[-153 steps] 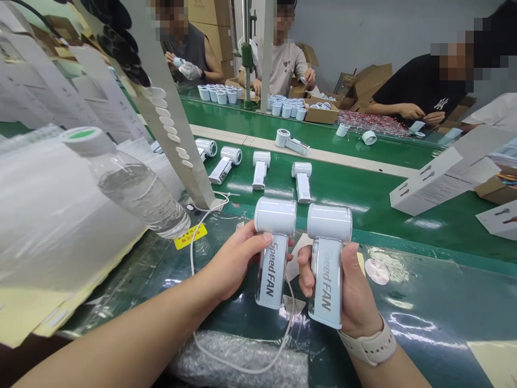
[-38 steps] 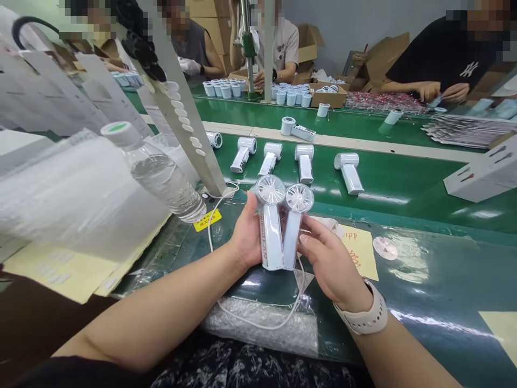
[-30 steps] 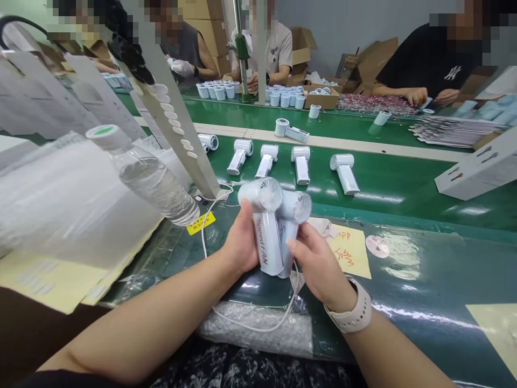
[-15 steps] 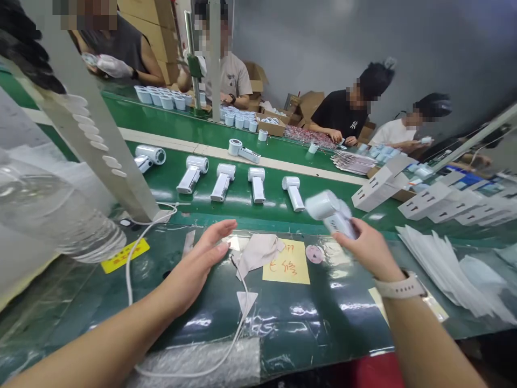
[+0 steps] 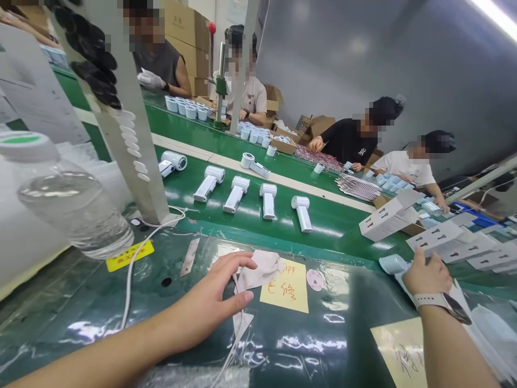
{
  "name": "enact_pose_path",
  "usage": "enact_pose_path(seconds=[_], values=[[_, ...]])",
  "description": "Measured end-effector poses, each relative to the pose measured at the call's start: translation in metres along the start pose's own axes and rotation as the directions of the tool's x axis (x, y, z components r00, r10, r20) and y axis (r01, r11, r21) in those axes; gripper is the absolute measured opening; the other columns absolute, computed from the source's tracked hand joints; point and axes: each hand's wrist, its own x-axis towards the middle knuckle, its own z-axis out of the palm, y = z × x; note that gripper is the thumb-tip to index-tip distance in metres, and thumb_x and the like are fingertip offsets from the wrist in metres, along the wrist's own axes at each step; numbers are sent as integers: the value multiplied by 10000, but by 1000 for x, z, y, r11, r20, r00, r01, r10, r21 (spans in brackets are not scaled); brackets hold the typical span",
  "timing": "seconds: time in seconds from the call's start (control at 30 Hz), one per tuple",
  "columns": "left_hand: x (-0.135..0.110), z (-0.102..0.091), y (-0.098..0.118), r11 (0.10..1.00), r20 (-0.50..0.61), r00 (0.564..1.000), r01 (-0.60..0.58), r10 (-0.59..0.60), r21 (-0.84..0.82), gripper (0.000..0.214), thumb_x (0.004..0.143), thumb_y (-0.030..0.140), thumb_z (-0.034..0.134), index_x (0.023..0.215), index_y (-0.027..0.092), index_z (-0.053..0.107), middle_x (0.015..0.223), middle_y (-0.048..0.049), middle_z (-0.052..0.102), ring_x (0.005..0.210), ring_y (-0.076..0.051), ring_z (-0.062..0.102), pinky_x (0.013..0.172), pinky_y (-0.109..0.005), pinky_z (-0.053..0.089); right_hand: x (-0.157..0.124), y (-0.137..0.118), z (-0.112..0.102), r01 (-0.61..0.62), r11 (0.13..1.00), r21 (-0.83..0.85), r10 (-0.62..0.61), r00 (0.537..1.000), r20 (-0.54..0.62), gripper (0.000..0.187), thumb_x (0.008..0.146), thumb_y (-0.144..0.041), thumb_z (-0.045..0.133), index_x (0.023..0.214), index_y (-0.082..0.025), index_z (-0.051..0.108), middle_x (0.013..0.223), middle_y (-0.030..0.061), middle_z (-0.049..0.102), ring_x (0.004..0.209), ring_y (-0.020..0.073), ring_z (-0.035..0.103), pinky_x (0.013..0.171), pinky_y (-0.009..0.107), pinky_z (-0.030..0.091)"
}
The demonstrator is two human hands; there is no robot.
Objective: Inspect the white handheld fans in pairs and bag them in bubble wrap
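Observation:
My left hand [image 5: 210,302] hovers with thumb and fingers apart and nothing between them, close to a pale cloth [image 5: 262,269] and a thin white cable [image 5: 128,291]. At the right, my right hand [image 5: 428,277] is curled over a small white handheld fan; the fan's round head [image 5: 393,264] sticks out to the left, and its handle is mostly hidden under the hand. Beneath that hand lie white sleeves [image 5: 490,328]. Ahead on the green belt stand apart several like fans, one of them a white fan [image 5: 302,213].
A post [image 5: 139,161] and a water bottle [image 5: 76,210] stand at the left. White boxes [image 5: 388,215] line the right side of the belt. A yellow note [image 5: 286,288] lies mid-table. Co-workers sit across the belt behind blue cups [image 5: 186,108].
My right hand has carried the fan rightward, from above the table to the white sleeves. My left hand has come down next to the cloth. The view has shifted.

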Motion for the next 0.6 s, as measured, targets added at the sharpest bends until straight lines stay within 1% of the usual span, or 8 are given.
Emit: enact_pose_path(seconds=[0.07,0.13,0.2,0.27,0.37,0.47,0.53,0.6], values=[[-2,1,2,999,3,999,-44,44,10,367,820,430,591,1162,298,587,1461,-71,459,1386,-314,365,1161,-551,271,4,-43,1,114,986,125,-118,993,29,643,799,-140,506,1434,-70,431,1498,306,313,1368,431,387,1044,560,386],[-4,1,5,997,0,998,-68,68,25,336,804,355,617,1134,292,601,1449,-78,466,1380,-327,365,1150,-584,273,0,-100,7,268,926,265,-300,950,87,509,840,-150,528,1348,-169,543,1488,188,393,1339,312,450,1051,427,420],[-4,0,9,996,-8,998,-67,67,53,327,787,297,626,1113,284,605,1448,-83,461,1382,-334,357,1144,-611,267,-10,-161,15,349,856,383,-423,897,128,308,917,-241,560,1214,-213,634,1381,106,532,1221,254,549,1009,404,460],[-2,-3,11,995,-20,998,-63,64,78,314,776,262,623,1089,272,605,1445,-87,460,1387,-335,347,1145,-618,259,-27,-220,23,338,831,442,-441,885,152,290,940,-339,611,1178,-175,627,1301,94,587,1162,260,574,989,482,464],[2,-8,10,994,-57,996,-59,64,87,278,769,235,617,1046,254,609,1420,-90,475,1385,-330,340,1148,-603,262,-53,-289,29,241,852,464,-357,917,179,329,953,-431,587,1174,-190,626,1342,108,554,1184,271,551,1007,509,448],[8,-10,4,997,-70,996,-41,46,67,241,770,225,609,1010,239,612,1386,-97,489,1365,-322,353,1140,-584,281,-70,-329,24,170,861,479,-295,935,199,380,944,-443,595,1227,-188,597,1371,113,527,1211,291,531,1016,533,434],[11,-11,1,998,-74,997,-31,35,48,203,774,220,605,977,229,611,1353,-100,505,1340,-313,378,1130,-558,305,-72,-338,17,149,853,500,-280,939,199,380,933,-415,621,1229,-179,592,1353,112,537,1196,292,540,1001,532,448],[14,-12,-2,999,-87,996,-21,23,32,168,775,203,601,943,220,608,1314,-101,528,1314,-302,407,1125,-531,316,-71,-335,6,161,824,544,-295,941,168,339,936,-390,625,1195,-172,604,1291,106,573,1126,266,580,958,494,484]])
